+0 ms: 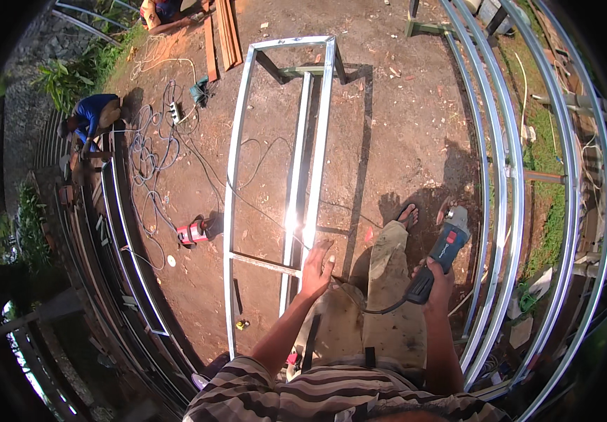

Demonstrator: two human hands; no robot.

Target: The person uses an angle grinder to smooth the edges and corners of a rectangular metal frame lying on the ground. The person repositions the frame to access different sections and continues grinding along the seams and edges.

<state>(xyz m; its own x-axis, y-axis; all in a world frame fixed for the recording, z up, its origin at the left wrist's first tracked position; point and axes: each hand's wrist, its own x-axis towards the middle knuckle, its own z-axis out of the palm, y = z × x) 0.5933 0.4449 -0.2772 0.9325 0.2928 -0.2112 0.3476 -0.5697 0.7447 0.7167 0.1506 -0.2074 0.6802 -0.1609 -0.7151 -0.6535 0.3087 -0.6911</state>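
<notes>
My left hand [316, 271] rests on the right rail of a long silver metal frame [231, 197], beside where a rusty-looking crossbar [261, 263] meets it, with its fingers stretched out. My right hand [437, 285] grips a dark teal angle grinder [442, 250] by its body, disc end pointing forward, with its cord curving down and left toward my trousers. A second long silver bar [307, 91] lies inside the frame's outline, partly behind the right rail and my left hand.
Several long metal rails [500, 197] run along my right. At left, a co-worker in blue [92, 109] bends over stacked bars near tangled cables [152, 151]. A red tool [192, 232] lies on the dirt; another person [163, 15] crouches by wooden planks [226, 32] at the top.
</notes>
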